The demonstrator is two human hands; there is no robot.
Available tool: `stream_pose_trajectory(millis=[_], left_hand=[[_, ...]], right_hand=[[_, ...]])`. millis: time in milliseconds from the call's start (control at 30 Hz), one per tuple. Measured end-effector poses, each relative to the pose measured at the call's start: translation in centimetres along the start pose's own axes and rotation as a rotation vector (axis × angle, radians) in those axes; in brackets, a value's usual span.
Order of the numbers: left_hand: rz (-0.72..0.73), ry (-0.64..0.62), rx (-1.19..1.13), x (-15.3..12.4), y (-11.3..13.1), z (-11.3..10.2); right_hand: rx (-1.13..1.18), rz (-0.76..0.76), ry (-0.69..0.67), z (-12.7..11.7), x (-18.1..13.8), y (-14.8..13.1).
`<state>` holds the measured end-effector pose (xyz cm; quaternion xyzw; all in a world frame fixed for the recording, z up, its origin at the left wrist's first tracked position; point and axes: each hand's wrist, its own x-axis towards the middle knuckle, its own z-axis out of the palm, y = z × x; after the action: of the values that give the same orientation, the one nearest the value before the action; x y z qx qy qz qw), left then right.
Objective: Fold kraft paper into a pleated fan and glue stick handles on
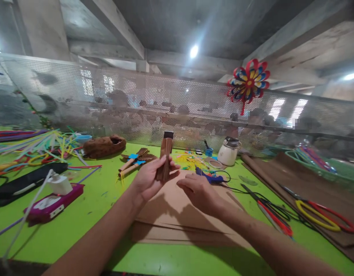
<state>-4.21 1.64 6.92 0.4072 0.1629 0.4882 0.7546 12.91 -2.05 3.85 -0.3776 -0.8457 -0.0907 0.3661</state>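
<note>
My left hand (149, 178) is closed around a bundle of thin brown strips (165, 151), held upright above the table with a dark piece at its top end. My right hand (201, 191) hovers just to the right, apart from the bundle. Its fingers are curled together, and whether anything is between them is hidden. Beneath both hands lie stacked light brown paper sheets (162, 233), crossed by the hands' shadows. Beyond my right hand lies a blue glue gun (209, 177) with a black cord. Brown paper rolls (127, 168) with blue star shapes lie beyond my left hand.
On the left are a purple power strip (51, 203) with a white plug, a black case (27, 182) and colourful pipe cleaners (50, 143). Scissors (317, 214), a red-handled knife-like tool (269, 214) and dark brown sheets (335, 195) lie right. A white jug (227, 153) stands behind.
</note>
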Motion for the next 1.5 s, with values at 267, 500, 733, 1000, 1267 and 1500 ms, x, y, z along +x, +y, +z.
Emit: stream_pose_trajectory(millis=[267, 500, 733, 1000, 1267, 1500], left_hand=[[-0.085, -0.208, 0.3, -0.6, -0.7, 0.2], [-0.224, -0.308, 0.48, -1.6, -1.0, 1.0], [0.007, -0.213, 0.18, -1.0, 1.5, -0.3], [0.144, -0.072, -0.117, 0.5, 3.6, -1.6], [-0.11, -0.099, 0.21, 0.5, -0.9, -0.8], [-0.313, -0.274, 0.169, 0.2, -3.9, -0.5]], right_hand=[[0.101, 0.126, 0.118, -0.1, -2.2, -1.2], [0.221, 0.186, 0.124, -2.1, -2.4, -2.1], [0.455, 0.292, 0.033, -6.0, -2.7, 0.5], [0.378, 0.591, 0.844, -9.4, -3.6, 6.9], [0.234, 0.48, 0.379, -6.1, -3.2, 5.2], [-0.053, 0.221, -0.185, -2.3, -3.2, -0.7]])
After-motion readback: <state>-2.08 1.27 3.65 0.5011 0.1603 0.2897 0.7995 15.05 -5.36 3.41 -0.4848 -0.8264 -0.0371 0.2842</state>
